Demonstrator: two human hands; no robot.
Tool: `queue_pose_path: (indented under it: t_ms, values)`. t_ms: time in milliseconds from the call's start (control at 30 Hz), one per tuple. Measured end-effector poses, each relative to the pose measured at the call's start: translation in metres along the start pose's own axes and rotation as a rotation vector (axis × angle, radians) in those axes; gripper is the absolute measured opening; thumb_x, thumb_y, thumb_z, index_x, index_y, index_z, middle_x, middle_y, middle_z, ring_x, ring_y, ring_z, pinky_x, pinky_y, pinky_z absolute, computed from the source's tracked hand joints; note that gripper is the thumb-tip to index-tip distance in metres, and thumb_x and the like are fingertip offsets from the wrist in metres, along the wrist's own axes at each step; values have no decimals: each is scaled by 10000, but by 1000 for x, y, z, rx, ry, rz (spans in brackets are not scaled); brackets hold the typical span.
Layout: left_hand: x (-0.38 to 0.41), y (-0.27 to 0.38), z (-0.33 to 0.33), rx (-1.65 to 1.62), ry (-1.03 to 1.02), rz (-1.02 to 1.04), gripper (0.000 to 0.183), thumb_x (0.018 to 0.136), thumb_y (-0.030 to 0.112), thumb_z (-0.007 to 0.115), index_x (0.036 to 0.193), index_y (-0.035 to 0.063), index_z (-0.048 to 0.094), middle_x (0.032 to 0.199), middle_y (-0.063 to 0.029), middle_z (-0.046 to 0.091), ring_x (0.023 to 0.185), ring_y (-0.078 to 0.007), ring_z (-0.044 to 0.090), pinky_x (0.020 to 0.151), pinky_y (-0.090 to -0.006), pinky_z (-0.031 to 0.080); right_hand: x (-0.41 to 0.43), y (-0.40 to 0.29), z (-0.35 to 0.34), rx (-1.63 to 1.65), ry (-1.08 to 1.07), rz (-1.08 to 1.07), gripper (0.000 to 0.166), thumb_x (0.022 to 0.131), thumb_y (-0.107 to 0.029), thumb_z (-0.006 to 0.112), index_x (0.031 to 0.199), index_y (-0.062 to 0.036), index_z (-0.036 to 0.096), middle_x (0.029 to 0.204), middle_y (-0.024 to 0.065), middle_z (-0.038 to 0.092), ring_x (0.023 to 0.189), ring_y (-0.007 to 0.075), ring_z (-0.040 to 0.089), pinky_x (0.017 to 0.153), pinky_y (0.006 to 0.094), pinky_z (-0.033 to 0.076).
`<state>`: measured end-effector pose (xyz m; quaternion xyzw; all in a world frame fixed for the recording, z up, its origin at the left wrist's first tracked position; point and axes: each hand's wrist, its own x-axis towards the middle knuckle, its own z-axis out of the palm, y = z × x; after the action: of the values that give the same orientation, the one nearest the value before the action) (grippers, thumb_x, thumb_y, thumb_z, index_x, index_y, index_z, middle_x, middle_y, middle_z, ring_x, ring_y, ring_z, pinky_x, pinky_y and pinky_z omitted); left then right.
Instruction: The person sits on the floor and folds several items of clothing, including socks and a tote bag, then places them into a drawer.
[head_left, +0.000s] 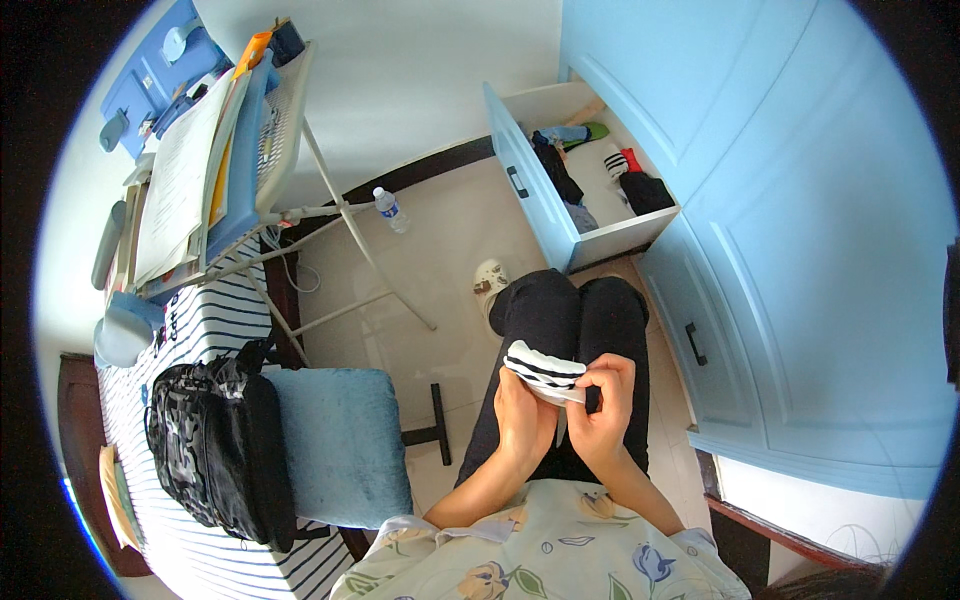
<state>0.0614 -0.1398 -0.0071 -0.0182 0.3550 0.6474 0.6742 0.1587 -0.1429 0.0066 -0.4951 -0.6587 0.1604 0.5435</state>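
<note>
A small white sock with black stripes (541, 367), folded up, lies between my hands above my lap. My left hand (519, 414) cups it from the left and below. On the right, the thumb and fingers of my right hand (609, 405) pinch its edge. In front of my knees a light-blue drawer (626, 227) stands pulled out. Inside it, on the right, are another striped white cloth piece (616, 164), a red cloth piece (631, 159) and a folded black garment (646, 193). Dark clothing (559, 174) and a green item (597, 132) lie along its left and back.
Light-blue cabinet doors (840, 300) rise on my right. To the left, a black backpack (225, 450) rests by a blue cushion (341, 446). A folding table (300, 112) holding papers (187, 172) stands farther up, with a plastic bottle (390, 209) on the floor beside it.
</note>
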Motion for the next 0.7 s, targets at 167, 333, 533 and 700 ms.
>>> queue_pose_path:
  t_ms: [167, 333, 533, 700]
  values:
    - [0, 5, 16, -90, 73, -44, 361, 968, 400, 336, 864, 79, 464, 788, -33, 491, 718, -177, 489, 676, -325, 445, -3, -5, -2, -18, 48, -171, 239, 695, 82, 637, 898, 0, 541, 953, 129, 451, 777, 206, 512, 631, 274, 471]
    - [-2, 8, 19, -106, 11, -68, 354, 960, 400, 311, 773, 117, 413, 679, -13, 393, 619, -155, 396, 587, -294, 375, 4, -7, -3, 98, 56, -143, 239, 714, 88, 627, 929, 6, 563, 921, 153, 550, 751, 211, 581, 625, 268, 491]
    - [-1, 11, 7, -82, -16, -165, 324, 903, 387, 382, 854, 111, 545, 766, -59, 594, 693, -210, 598, 637, -350, 513, 17, -14, -9, 803, -76, 671, 225, 769, 90, 499, 985, 56, 550, 830, 116, 623, 753, 154, 614, 707, 238, 478]
    - [-7, 26, -3, -119, -120, -407, 224, 797, 320, 529, 804, 103, 583, 712, -49, 607, 657, -179, 594, 642, -311, 504, 26, -10, -20, 997, -371, 921, 165, 784, 36, 493, 922, 60, 581, 782, 80, 622, 675, 86, 577, 628, 191, 445]
